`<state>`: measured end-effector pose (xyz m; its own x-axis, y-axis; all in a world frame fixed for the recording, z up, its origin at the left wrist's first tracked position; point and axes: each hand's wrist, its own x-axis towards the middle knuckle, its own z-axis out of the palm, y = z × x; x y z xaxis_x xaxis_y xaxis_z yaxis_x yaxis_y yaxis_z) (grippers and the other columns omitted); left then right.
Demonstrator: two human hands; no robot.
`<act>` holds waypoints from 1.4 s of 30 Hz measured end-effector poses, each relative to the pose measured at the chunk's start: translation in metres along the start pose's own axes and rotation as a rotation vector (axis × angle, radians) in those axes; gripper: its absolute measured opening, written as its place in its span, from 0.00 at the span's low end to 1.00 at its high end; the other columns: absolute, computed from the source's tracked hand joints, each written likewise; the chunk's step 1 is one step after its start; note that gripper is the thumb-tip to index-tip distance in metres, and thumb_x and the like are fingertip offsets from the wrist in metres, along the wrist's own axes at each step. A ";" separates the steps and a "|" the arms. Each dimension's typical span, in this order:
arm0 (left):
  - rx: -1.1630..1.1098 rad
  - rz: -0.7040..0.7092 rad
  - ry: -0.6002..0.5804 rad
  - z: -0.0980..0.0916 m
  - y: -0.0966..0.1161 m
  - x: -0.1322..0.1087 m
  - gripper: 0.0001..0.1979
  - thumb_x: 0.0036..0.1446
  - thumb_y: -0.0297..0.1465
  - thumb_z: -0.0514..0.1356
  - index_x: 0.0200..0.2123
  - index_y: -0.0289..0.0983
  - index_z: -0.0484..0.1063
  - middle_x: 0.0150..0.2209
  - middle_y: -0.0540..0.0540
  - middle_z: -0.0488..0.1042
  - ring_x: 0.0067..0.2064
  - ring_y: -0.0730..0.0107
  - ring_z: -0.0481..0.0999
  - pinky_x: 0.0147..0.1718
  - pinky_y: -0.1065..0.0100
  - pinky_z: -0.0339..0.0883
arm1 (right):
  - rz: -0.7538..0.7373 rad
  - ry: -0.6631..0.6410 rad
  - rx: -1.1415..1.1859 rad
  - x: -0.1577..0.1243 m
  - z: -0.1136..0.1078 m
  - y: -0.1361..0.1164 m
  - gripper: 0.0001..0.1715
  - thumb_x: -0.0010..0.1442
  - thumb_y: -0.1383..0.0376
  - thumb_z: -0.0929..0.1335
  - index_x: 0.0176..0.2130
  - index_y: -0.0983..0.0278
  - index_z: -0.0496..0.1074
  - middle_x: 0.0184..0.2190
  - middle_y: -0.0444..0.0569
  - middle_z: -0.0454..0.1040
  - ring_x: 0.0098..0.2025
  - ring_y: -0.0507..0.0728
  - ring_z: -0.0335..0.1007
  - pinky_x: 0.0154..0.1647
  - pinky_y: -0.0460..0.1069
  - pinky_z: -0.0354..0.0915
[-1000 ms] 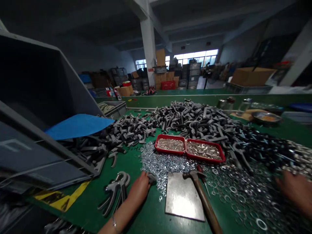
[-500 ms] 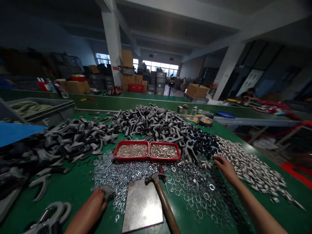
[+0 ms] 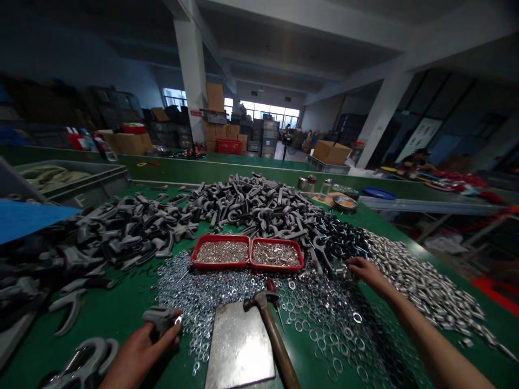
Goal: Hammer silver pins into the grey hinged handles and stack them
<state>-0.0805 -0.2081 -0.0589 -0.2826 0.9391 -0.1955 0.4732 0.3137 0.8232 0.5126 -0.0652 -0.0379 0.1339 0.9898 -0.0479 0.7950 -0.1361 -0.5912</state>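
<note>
Head view: left hand (image 3: 138, 356) clenches a grey casting (image 3: 161, 319) at the washers' (image 3: 320, 319) edge, right hand (image 3: 367, 272) open above them.

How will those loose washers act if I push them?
The washers will probably slide and scatter: thin loose rings in a shallow layer on the green bench top. Each looks stiff and light; any on edge may roll.

A grey cast-metal fitting (image 3: 160, 319) held tilted, its tip shiny.
</note>
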 end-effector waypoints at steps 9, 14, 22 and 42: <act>-0.533 -0.047 -0.203 0.032 0.012 -0.018 0.29 0.50 0.48 0.68 0.50 0.35 0.73 0.27 0.48 0.76 0.33 0.62 0.75 0.36 0.66 0.68 | -0.261 0.030 0.038 -0.025 0.023 -0.058 0.21 0.63 0.56 0.62 0.48 0.63 0.75 0.47 0.56 0.78 0.43 0.62 0.76 0.45 0.56 0.72; -0.654 -0.048 -0.319 0.063 0.009 -0.029 0.24 0.51 0.48 0.68 0.43 0.35 0.75 0.22 0.51 0.73 0.27 0.68 0.71 0.29 0.69 0.63 | -0.425 -0.101 -0.073 -0.043 0.083 -0.084 0.14 0.63 0.64 0.63 0.42 0.60 0.78 0.43 0.53 0.78 0.47 0.61 0.73 0.52 0.54 0.67; -0.615 -0.070 -0.439 0.071 0.018 -0.051 0.27 0.44 0.52 0.70 0.36 0.36 0.75 0.19 0.52 0.70 0.22 0.69 0.69 0.26 0.68 0.62 | -0.426 -0.097 -0.168 -0.026 0.088 -0.092 0.13 0.60 0.64 0.66 0.44 0.59 0.77 0.42 0.51 0.78 0.45 0.61 0.74 0.49 0.53 0.68; -0.636 -0.067 -0.517 0.089 0.031 -0.059 0.26 0.46 0.50 0.69 0.38 0.35 0.75 0.21 0.51 0.71 0.22 0.73 0.68 0.26 0.70 0.62 | -0.066 0.089 0.261 -0.030 0.063 -0.073 0.19 0.52 0.48 0.69 0.35 0.59 0.70 0.29 0.48 0.76 0.29 0.59 0.70 0.30 0.51 0.63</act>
<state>0.0246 -0.2412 -0.0695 0.2005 0.9160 -0.3475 -0.1382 0.3776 0.9156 0.4137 -0.0820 -0.0439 0.1475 0.9871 0.0621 0.6263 -0.0446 -0.7783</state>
